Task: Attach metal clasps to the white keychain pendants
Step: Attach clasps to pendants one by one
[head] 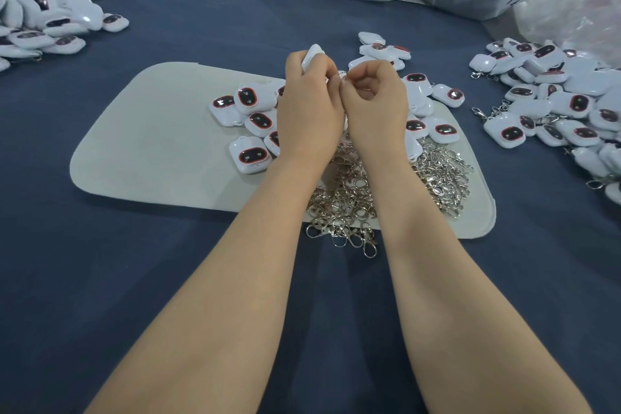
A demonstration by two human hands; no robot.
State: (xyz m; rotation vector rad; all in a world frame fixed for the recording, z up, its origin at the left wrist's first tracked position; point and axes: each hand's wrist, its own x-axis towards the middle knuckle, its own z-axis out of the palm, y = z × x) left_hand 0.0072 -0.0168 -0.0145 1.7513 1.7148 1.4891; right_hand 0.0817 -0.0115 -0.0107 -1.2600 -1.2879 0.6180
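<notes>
The left hand (pixel 307 104) grips one white pendant (pixel 312 55) above the grey mat (pixel 151 144). The right hand (pixel 374 101) curls its fingers tight against the pendant's end (whether a clasp is pinched there I cannot tell, since the fingers hide it), so this piece looks mid-attachment. A finished pile (pixel 551 101) to the person's right, trailing clasps, suggests a good share is done, yet plenty is left: bare pendants (pixel 250 124) lie on the mat just beside the loose clasps (pixel 353 191), with a further heap (pixel 43 10) far left.
</notes>
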